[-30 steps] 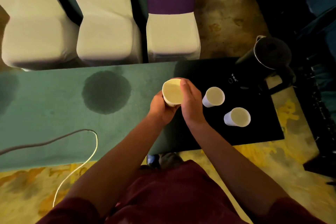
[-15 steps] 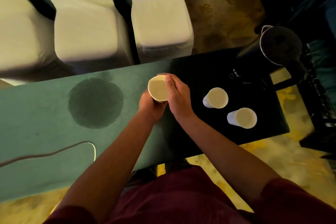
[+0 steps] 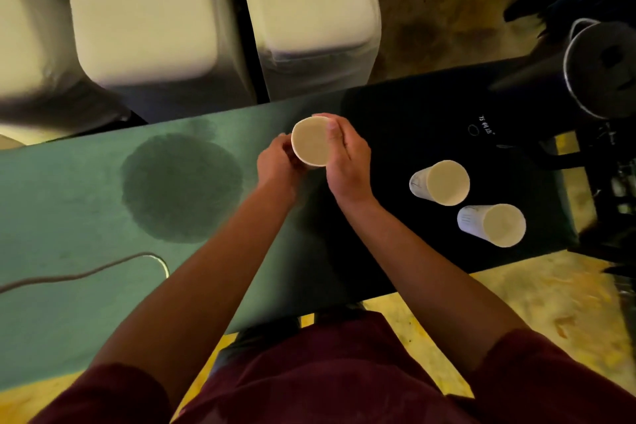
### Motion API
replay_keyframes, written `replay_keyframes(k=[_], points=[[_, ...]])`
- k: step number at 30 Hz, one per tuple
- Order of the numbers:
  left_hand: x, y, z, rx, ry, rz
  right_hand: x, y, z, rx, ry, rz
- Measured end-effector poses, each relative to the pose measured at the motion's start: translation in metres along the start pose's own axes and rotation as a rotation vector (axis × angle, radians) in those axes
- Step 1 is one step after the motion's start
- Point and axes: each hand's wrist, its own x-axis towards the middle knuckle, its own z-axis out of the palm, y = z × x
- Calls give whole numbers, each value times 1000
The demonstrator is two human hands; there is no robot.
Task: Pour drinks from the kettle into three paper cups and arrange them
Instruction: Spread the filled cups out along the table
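I hold a white paper cup (image 3: 310, 140) with both hands above the line where the green tablecloth meets a black mat (image 3: 413, 120). My left hand (image 3: 277, 162) wraps its left side and my right hand (image 3: 347, 157) its right side. Two more paper cups (image 3: 442, 182) (image 3: 495, 224) stand upright on the black mat to the right. The dark kettle (image 3: 600, 69) with a metal rim stands at the far right edge of the table. I cannot tell whether the cups hold liquid.
The green tablecloth (image 3: 69, 200) has a round dark wet patch (image 3: 180, 184). A thin cable (image 3: 89, 272) curls across the near left. Cream-covered chairs (image 3: 309, 0) stand just beyond the far edge. Patterned floor shows on the right and below.
The view has shifted, so the chairs and table sit differently in frame. Both hands still hold the cup in about the same spot over the mat's left edge.
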Motion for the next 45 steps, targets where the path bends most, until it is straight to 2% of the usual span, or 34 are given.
replay_keyframes(k=[8,18,25,30,45], points=[[9,8,-26,167,51,138,5,13,9,-47,-11,40],[0,7,-24,192,39,150,1,16,6,-107,-69,97],[-9,4,-25,217,65,160,3,-5,3,-8,-61,201],[-22,1,-30,175,88,158,-1,-32,-19,-25,-44,137],[-77,-13,-46,48,129,226,-23,-110,-81,162,-40,-66]])
